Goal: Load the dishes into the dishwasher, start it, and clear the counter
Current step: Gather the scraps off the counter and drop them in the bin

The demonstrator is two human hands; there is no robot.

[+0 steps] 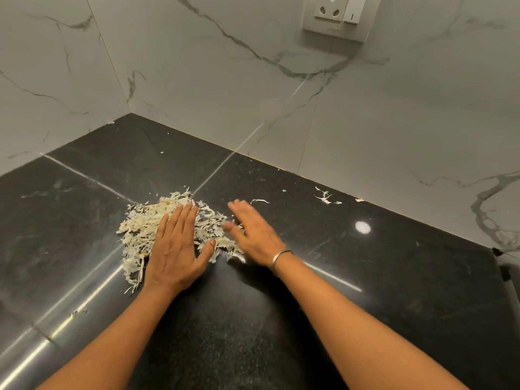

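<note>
Peelings lie under left fingers, beside right fingers.

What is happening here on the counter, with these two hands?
A person is clearing a pile of pale dry peels from the black counter. The left hand lies flat on the pile with straight fingers. The right hand, blurred, is open at the pile's right edge. A few stray scraps lie apart from the pile, near the wall.

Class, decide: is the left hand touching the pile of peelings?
Touching. The head view shows the left hand lying flat on the pile of peelings, fingers straight.
</note>
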